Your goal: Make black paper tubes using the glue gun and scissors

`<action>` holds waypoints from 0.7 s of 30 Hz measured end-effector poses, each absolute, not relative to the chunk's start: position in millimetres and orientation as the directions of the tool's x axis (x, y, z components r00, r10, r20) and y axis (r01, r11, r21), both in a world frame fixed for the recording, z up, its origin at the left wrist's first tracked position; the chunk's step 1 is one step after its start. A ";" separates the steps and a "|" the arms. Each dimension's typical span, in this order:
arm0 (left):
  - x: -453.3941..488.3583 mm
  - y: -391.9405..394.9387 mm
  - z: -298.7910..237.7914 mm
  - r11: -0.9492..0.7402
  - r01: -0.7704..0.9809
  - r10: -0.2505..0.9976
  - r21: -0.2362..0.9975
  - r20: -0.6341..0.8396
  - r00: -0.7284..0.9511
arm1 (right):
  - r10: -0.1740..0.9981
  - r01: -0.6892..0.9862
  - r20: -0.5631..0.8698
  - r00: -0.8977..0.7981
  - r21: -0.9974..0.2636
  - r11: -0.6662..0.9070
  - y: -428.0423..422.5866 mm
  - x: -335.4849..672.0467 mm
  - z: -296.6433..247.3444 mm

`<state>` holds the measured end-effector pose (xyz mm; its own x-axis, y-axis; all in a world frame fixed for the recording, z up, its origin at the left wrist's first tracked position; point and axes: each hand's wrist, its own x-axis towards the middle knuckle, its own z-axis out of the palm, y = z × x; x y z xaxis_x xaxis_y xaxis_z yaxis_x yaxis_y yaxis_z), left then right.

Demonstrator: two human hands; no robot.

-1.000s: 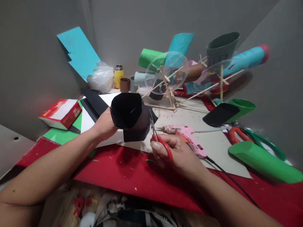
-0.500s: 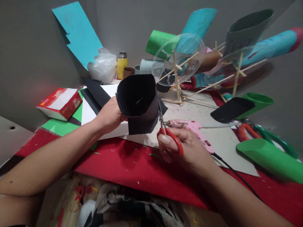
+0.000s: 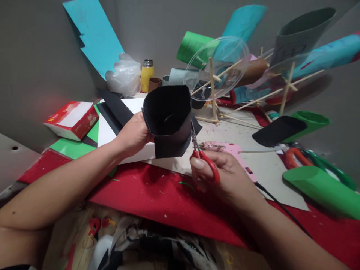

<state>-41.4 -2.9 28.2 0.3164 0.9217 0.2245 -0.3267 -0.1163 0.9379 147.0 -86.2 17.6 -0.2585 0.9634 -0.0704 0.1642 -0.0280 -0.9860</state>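
Observation:
My left hand [image 3: 135,134] grips a black paper tube [image 3: 174,129] by its left side, its open end tilted up toward me. A black flap of the same paper hangs below the tube. In my right hand [image 3: 216,168] are red-handled scissors [image 3: 206,165], thumb and fingers in the loops. The scissor blades point up and lie along the tube's right edge; whether they bite into the paper is hard to tell. A pink glue gun [image 3: 233,150] lies behind my right hand. Under the tube is a white sheet [image 3: 108,131] with black strips [image 3: 116,108] on it.
At the left sits a red tissue box [image 3: 71,118] on green paper. Stick frames with a clear plastic disc [image 3: 197,75] and coloured tubes stand at the back right. A green tube [image 3: 317,187] and green-handled scissors [image 3: 329,165] lie on the right. A yellow bottle [image 3: 147,77] stands behind.
The view has shifted slightly, so most things sit a little to the right or higher. Both hands keep their hold, with the scissors still against the tube's right edge.

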 end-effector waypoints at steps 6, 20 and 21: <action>-42.2 -0.9 26.6 -0.118 -0.326 0.928 0.938 0.221 0.300 | 0.965 0.177 -0.074 -0.250 -0.984 -0.029 -87.2 146.5 20.3; -42.3 -0.9 25.9 -0.113 -0.341 0.917 0.933 0.230 0.325 | 0.968 0.217 -0.037 -0.249 -0.976 0.018 -86.7 145.2 19.8; -42.7 0.0 25.2 -0.110 -0.328 0.919 0.938 0.221 0.325 | 0.967 0.217 -0.035 -0.250 -0.976 0.021 -86.7 145.5 19.0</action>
